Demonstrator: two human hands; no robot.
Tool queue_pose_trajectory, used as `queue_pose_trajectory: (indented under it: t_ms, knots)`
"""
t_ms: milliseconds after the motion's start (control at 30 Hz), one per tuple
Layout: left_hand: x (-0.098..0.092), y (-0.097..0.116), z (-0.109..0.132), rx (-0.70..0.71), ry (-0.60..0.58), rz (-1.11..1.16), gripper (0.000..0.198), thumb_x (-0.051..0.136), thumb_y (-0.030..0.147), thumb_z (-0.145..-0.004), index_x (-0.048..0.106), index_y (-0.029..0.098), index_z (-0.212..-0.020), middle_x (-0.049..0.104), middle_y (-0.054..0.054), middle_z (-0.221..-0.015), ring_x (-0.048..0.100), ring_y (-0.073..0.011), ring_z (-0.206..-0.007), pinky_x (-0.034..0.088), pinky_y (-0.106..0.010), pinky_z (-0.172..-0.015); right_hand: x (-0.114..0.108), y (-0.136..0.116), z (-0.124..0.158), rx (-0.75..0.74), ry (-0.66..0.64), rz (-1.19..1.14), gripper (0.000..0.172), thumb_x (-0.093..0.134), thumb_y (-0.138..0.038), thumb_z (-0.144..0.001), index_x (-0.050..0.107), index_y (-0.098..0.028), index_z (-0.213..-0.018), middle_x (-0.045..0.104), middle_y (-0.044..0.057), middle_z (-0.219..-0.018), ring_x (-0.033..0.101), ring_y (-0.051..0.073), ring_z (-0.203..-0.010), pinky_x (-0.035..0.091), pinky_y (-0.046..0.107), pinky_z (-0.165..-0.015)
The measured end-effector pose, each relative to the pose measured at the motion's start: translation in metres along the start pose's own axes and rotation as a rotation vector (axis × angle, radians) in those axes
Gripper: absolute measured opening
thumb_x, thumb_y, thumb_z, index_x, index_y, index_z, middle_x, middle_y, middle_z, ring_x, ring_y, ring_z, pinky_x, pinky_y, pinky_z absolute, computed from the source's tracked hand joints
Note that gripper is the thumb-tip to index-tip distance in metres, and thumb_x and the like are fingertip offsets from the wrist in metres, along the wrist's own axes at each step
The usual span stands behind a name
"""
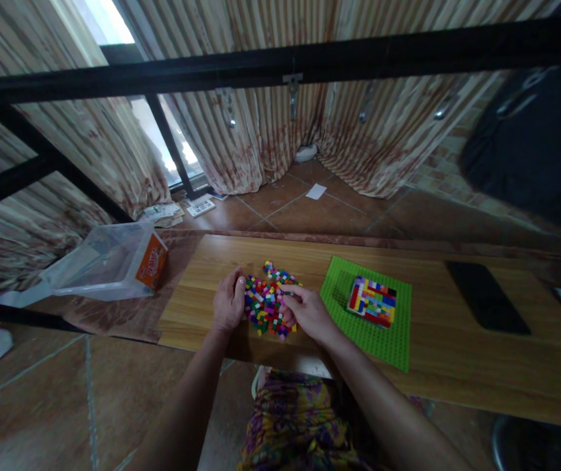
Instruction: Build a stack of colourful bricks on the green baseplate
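A heap of small coloured bricks (267, 299) lies on the wooden table (457, 366) in front of me. My left hand (229, 302) rests at the heap's left edge, fingers curled against the bricks. On the heap's right side my right hand (306, 310) has its fingers pinched down among the bricks; what they grip is too small to name. Right of my hands lies a green baseplate (388, 340) with a block of stacked coloured bricks (373, 301) built on it.
A clear plastic box with an orange label (114, 261) lies tipped at the table's left end. A black phone (486, 296) lies to the right. A black metal frame (280, 65) crosses overhead, curtains behind. A dark bag (540, 144) hangs at right.
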State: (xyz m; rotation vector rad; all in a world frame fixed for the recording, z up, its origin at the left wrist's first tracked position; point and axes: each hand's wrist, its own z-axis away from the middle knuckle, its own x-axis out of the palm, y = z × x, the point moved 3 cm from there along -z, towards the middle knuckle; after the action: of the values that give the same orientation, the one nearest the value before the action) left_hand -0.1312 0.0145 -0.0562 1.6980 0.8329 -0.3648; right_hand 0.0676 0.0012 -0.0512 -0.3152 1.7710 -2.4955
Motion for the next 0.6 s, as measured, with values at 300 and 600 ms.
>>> queue_pose_trajectory:
  t_ms: [300, 600]
  knots:
    - [-0.001, -0.002, -0.001, -0.012, 0.0, -0.006, 0.05, 0.034, 0.048, -0.094, 0.059, 0.015, -0.123, 0.064, -0.013, -0.123, 0.057, -0.0256, -0.119, 0.043, -0.045, -0.105, -0.022, 0.001, 0.035, -0.153, 0.021, 0.075, 0.028, 0.054, -0.048, -0.085, 0.06, -0.02, -0.088, 0.062, -0.002, -0.066, 0.055, 0.01, -0.049, 0.046, 0.023, -0.046]
    - [-0.001, -0.003, -0.004, -0.009, -0.012, 0.007, 0.051, 0.033, 0.05, -0.094, 0.06, 0.017, -0.121, 0.064, -0.012, -0.123, 0.057, -0.0257, -0.119, 0.042, -0.044, -0.106, -0.081, -0.002, 0.096, -0.215, 0.267, 0.323, 0.023, 0.051, -0.045, -0.091, 0.062, -0.026, -0.094, 0.07, 0.002, -0.086, 0.067, 0.019, -0.078, 0.053, 0.033, -0.069]
